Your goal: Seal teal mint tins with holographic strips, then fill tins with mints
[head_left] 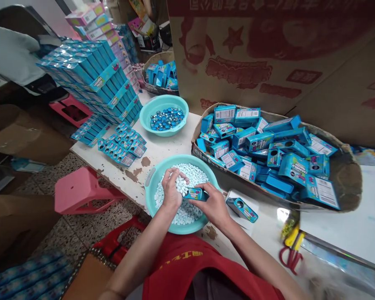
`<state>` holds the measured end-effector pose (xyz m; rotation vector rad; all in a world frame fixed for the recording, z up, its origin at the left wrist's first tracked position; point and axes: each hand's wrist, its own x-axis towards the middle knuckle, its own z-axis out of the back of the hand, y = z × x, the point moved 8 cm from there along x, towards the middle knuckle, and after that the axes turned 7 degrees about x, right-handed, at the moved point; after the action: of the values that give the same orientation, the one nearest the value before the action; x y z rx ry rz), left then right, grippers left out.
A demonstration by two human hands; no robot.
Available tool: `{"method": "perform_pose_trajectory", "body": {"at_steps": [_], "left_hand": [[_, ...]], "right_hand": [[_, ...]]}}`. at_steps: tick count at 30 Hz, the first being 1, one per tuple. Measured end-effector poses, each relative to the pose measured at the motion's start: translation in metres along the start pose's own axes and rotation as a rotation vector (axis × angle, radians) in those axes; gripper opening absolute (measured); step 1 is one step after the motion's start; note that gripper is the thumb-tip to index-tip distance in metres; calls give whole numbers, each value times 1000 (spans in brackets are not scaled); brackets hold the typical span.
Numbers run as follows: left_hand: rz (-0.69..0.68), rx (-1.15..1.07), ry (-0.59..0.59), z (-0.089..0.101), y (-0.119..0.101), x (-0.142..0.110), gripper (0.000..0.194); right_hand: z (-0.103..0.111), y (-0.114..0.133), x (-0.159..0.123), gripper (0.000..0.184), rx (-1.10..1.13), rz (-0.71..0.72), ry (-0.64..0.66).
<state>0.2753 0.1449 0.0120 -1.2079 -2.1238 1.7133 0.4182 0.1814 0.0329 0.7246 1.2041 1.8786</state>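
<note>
Over a turquoise basin (150,196) full of small white candies (189,213), my left hand (172,187) is closed around a handful of those candies. My right hand (213,204) grips a small blue candy box (194,193) between thumb and fingers, tilted on its side. One end of the box meets the candies in my left hand. Just right of the basin, another blue candy box (242,209) lies on a white pad, with white candies showing at its round opening.
A cut-down carton (350,179) of blue boxes stands at right, before a large cardboard box (237,50). Behind the basin, a turquoise bowl (145,118) holds shiny blue pieces. Stacked boxes (96,79) rise at left. Red-handled scissors (292,250) lie at right. Pink stool (78,189) at left.
</note>
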Motion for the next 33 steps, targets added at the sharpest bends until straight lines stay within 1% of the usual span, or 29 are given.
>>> {"method": "perform_pose_trajectory", "body": {"at_steps": [3,6,11,14,18,23,26,28,31,33], "left_hand": [[0,25,-29,2,-1,1,29],[40,42,-56,4,4,2,32],[36,26,-44,2,3,0,30],[-10,39,-28,0,-1,-1,27],[-79,80,0,-2,-6,-2,25],[-79,152,26,-6,-5,-5,26],[-129,151,17,-8,-12,-8,26],[-132,129,14,-8,-18,-11,25],[-152,102,-3,-7,-27,-16,25],[-186,112,-18,-5,-28,-17,25]], "right_hand": [[3,-2,0,30,11,-19,-28],[-1,-6,0,29,-14,-35,2],[-2,-4,0,30,-37,-9,10],[-3,-2,1,30,-40,-6,28],[-2,-1,2,29,-9,-3,16],[-3,-3,3,29,4,-5,13],[-5,-7,2,29,15,-33,18],[-2,-6,0,28,39,-49,8],[3,3,-4,28,102,-15,-13],[4,6,-5,28,129,10,-38]]}}
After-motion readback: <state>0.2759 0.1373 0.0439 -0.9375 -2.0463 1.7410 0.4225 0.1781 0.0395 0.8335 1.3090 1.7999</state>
